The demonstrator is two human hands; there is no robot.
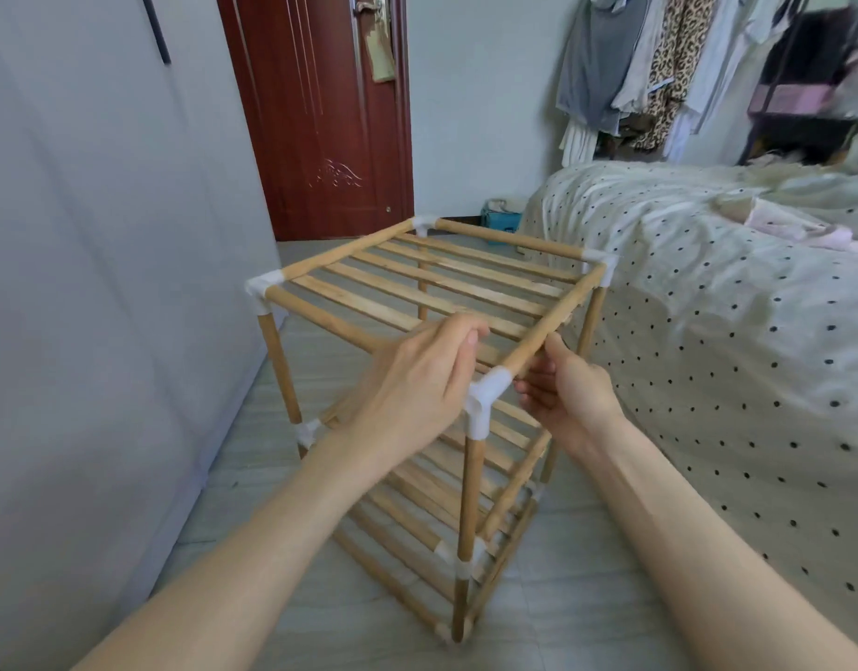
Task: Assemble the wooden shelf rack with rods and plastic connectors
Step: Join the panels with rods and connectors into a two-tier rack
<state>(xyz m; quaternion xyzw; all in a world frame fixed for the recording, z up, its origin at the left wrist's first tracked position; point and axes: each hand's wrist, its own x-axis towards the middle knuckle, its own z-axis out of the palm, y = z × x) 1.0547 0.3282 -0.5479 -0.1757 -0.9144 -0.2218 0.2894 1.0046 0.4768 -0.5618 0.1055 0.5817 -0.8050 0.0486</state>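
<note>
A wooden shelf rack [431, 283] stands upright on the floor, built of rods joined by white plastic connectors, with slatted shelves at the top, middle and bottom. Its near top corner carries a white connector [485, 394]. My left hand [412, 385] is curled over the front top rod just left of that connector. My right hand [567, 389] sits just right of the connector, its fingers pinching the side top rod [552, 326] from below. Other top connectors show at the left [261, 289], far [424, 225] and right [601, 263] corners.
A bed with a dotted cover [732, 331] stands close on the right of the rack. A pale wardrobe wall [102, 283] lies on the left. A dark red door [330, 113] is behind, clothes [659, 65] hang at the back right, and a blue box [502, 222] sits by the wall.
</note>
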